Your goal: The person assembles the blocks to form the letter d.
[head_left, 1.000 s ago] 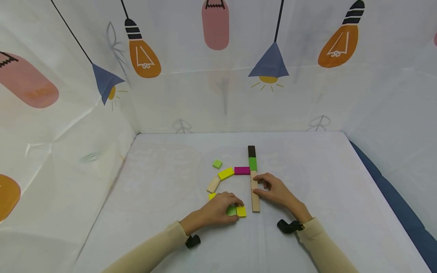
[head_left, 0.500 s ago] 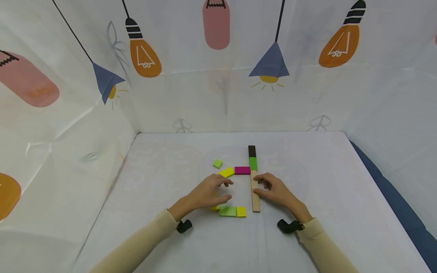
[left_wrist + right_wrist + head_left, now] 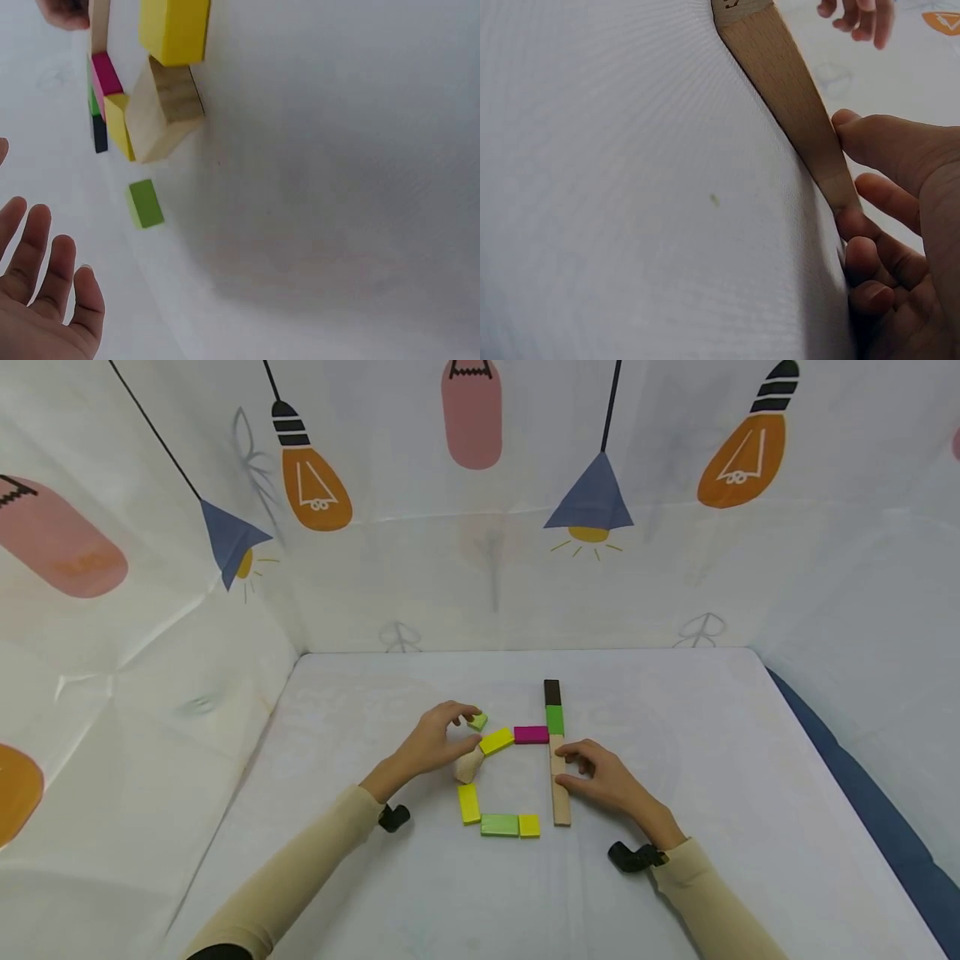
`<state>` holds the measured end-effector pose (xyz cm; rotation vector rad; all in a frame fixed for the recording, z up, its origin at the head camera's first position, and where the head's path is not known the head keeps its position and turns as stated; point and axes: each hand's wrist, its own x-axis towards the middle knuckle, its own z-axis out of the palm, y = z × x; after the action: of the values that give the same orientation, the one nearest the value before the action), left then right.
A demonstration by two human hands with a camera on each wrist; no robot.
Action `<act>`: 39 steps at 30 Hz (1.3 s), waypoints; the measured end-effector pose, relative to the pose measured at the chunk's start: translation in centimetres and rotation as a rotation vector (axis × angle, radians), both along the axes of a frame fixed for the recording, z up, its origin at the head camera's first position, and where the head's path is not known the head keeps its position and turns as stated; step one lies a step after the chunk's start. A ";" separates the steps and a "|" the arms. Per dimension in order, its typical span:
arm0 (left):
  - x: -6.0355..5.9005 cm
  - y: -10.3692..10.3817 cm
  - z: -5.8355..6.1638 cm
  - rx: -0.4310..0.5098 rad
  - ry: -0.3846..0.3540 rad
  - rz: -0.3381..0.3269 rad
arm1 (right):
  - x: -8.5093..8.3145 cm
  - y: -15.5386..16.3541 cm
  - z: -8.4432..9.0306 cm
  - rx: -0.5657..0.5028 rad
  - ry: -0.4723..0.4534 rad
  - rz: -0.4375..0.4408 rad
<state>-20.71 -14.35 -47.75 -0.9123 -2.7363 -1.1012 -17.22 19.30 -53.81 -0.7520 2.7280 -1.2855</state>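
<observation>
My left hand [image 3: 431, 739] reaches over the upper left of a block outline, fingers parted beside a small loose light-green block [image 3: 477, 722]. In the left wrist view that light-green block [image 3: 145, 204] lies apart from the fingers. Part of a tilted wooden block [image 3: 467, 767] is behind the left hand. My right hand [image 3: 607, 781] touches the upright wooden strip [image 3: 562, 802] with thumb and fingertip, spaced along it; the right wrist view shows the thumb against the wooden strip's edge [image 3: 780, 82]. Above the strip lie a green block [image 3: 555, 720] and a black block [image 3: 552, 692].
Yellow [image 3: 497, 741] and magenta [image 3: 531, 735] blocks join the strip's upper part. Lower down lie a yellow block [image 3: 468, 804], a longer light-green block [image 3: 499, 825] and a short yellow block [image 3: 528, 826]. Printed cloth walls [image 3: 420, 577] enclose the white table [image 3: 360, 710].
My left hand has let go at the bottom blocks and moved up and left, past the outline's left side, to the loose light-green block. The right hand has stayed at the wooden strip.
</observation>
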 end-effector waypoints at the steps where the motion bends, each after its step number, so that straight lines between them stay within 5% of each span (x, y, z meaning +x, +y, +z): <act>1: -0.3 -0.1 -0.3 0.008 0.005 0.013 | 0.0 0.0 0.0 -0.001 0.000 0.000; 15: -2.7 -0.6 -2.8 0.005 -0.084 0.146 | 0.0 -0.1 0.1 0.024 -0.003 -0.014; 39: -5.3 -0.1 -3.5 -0.140 -0.300 0.099 | 0.1 0.0 0.2 0.013 -0.004 -0.017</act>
<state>-25.99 -14.41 -51.25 -0.6619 -3.0955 -1.1228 -17.09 19.29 -53.62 -0.7262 2.7431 -1.2691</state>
